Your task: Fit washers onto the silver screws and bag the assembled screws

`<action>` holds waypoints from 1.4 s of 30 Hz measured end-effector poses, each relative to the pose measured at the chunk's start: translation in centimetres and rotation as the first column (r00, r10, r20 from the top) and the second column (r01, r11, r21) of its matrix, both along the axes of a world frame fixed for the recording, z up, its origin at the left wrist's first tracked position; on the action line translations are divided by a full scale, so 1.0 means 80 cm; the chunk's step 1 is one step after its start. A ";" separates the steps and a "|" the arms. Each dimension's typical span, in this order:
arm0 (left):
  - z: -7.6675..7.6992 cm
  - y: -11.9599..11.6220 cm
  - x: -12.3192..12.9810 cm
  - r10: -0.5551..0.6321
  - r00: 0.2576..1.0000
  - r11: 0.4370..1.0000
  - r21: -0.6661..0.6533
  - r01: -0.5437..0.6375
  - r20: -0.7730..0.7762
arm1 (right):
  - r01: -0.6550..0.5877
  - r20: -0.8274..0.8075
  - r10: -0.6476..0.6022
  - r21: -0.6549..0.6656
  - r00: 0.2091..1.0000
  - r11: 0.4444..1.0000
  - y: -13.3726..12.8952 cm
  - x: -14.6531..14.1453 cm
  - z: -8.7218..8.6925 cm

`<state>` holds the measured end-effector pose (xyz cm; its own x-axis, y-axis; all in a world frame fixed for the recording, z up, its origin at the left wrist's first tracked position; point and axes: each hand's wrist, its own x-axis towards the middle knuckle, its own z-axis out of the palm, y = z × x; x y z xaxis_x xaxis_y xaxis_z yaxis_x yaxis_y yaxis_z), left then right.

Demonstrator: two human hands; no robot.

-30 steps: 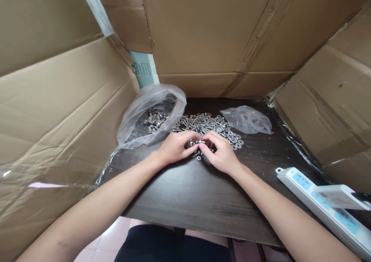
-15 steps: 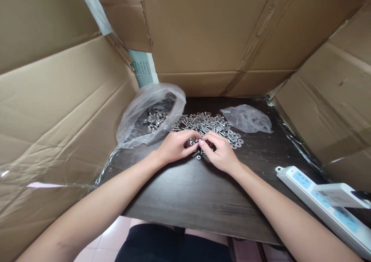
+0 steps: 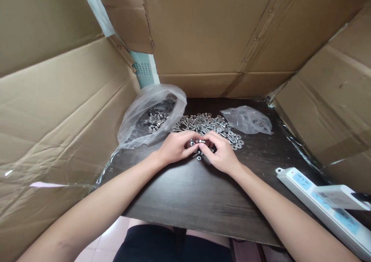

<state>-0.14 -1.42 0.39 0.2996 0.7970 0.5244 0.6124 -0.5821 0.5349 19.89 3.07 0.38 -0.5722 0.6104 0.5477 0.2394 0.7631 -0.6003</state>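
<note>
Both hands meet just in front of a loose pile of metal bolts, nuts and washers (image 3: 207, 123) on the dark table (image 3: 185, 192). A small shiny bolt (image 3: 202, 141) lies crosswise between the fingertips. My left hand (image 3: 179, 147) pinches its left end between thumb and index finger. Around its right end, the thumb and index finger of my right hand (image 3: 219, 150) are closed; whether they grip the bolt or a small part on it, I cannot make out. A single nut (image 3: 199, 158) lies on the table below the fingertips, and other bolts are partly covered by the right hand.
Left of the pile stands an open clear plastic bag (image 3: 130, 125) with metal fasteners inside. A smaller plastic bag (image 3: 247, 119) lies to the right. A white power strip (image 3: 319, 204) with a plugged-in adapter runs along the right. Cardboard walls (image 3: 203, 34) surround the table.
The right fingertips have shifted slightly, so the bolt between the hands now shows more plainly. Both hands stay in nearly the same place.
</note>
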 end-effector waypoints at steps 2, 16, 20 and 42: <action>0.000 0.000 0.000 -0.001 1.000 1.000 0.002 0.001 -0.002 | -0.001 0.003 0.001 -0.003 1.000 1.000 0.000 0.000 0.000; 0.000 0.000 0.000 0.017 1.000 0.999 -0.046 -0.017 -0.005 | -0.007 0.009 0.007 -0.009 1.000 1.000 -0.001 0.000 0.001; 0.001 -0.001 0.000 -0.001 1.000 0.998 -0.059 0.001 -0.003 | -0.009 0.009 0.009 -0.001 1.000 1.000 0.000 0.000 0.001; 0.001 0.000 0.000 -0.009 1.000 0.999 -0.041 0.009 0.011 | -0.010 0.036 0.011 -0.030 0.999 1.000 0.000 0.001 0.003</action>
